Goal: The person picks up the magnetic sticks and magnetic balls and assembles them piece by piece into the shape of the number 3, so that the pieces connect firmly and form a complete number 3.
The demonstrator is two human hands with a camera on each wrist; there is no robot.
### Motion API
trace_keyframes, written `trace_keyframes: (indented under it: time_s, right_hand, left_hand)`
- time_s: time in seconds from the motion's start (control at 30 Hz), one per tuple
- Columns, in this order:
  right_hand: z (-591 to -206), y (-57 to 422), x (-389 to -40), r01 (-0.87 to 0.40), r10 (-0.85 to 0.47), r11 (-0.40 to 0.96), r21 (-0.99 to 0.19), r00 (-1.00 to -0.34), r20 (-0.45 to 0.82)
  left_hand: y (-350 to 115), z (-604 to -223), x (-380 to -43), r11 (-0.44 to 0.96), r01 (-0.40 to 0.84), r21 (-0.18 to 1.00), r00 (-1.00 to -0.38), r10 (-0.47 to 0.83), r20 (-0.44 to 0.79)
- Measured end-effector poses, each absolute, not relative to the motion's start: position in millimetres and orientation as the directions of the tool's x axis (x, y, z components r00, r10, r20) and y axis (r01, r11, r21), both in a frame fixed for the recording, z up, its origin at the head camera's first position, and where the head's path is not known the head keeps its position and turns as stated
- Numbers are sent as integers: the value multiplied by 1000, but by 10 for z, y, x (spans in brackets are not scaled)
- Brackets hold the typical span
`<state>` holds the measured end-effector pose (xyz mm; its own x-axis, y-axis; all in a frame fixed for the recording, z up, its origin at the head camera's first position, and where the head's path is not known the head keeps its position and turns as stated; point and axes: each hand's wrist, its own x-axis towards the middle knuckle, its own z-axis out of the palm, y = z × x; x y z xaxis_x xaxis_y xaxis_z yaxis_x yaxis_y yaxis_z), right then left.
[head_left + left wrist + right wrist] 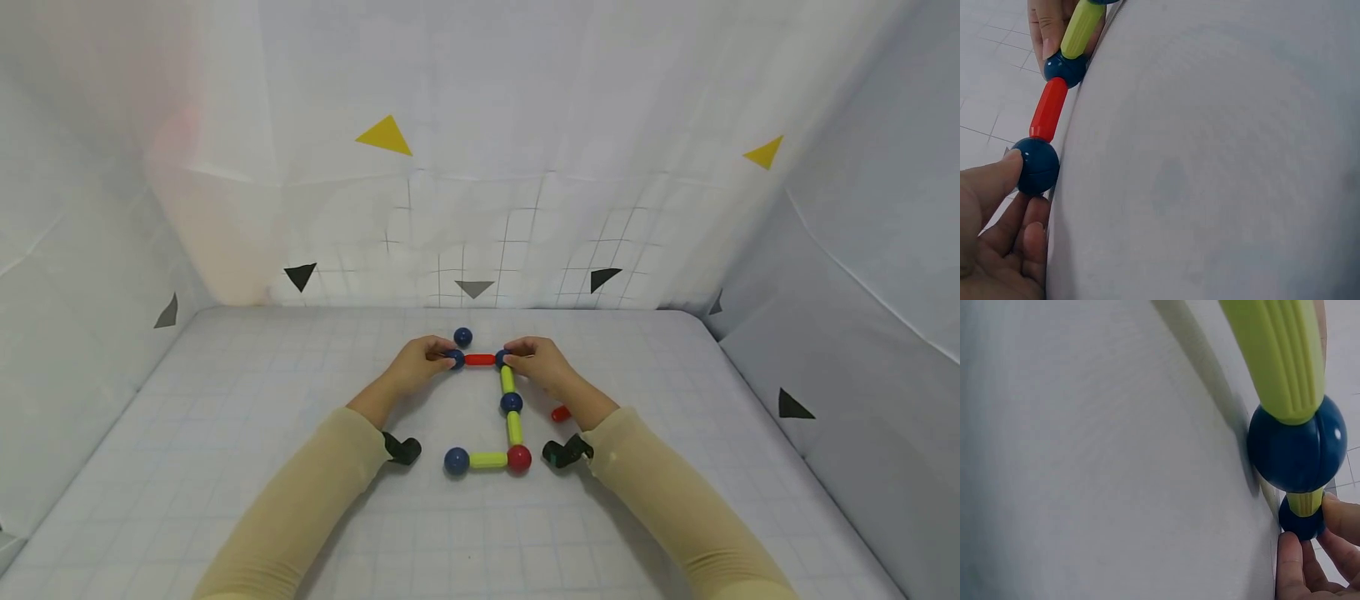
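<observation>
Between the thumb and fingers of my left hand [411, 367] is a blue ball [1039, 167], at one end of a red rod [480, 360]. My right hand [546, 367] pinches a second blue ball [1300, 522] at the rod's other end. From there a yellow-green rod [507, 380] runs toward me to a middle blue ball [512, 403]. Another yellow-green rod [514, 428] leads on to a red ball [519, 459]. A third rod [488, 460] joins that to a blue ball [457, 462] on the left. The chain lies open on its left side.
Just beyond the left hand sits a loose blue ball [462, 337]. A loose red rod [561, 413] lies partly hidden by the right wrist. Dark wrist-worn devices [567, 451] hang near both sleeves. White walls [480, 208] with triangle marks surround the grid-lined tabletop [247, 417].
</observation>
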<state>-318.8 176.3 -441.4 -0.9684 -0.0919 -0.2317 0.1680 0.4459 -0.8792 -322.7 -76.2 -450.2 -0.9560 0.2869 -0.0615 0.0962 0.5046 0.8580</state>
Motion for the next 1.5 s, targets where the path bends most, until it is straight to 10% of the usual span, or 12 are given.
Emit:
trace_keyframes:
  time_s: [1.5]
  right_hand:
    - [-4031, 2453, -2678, 6, -253, 696, -718, -934, -253]
  left_hand:
    - [-740, -4530, -3210, 503, 65, 862, -966, 248, -72]
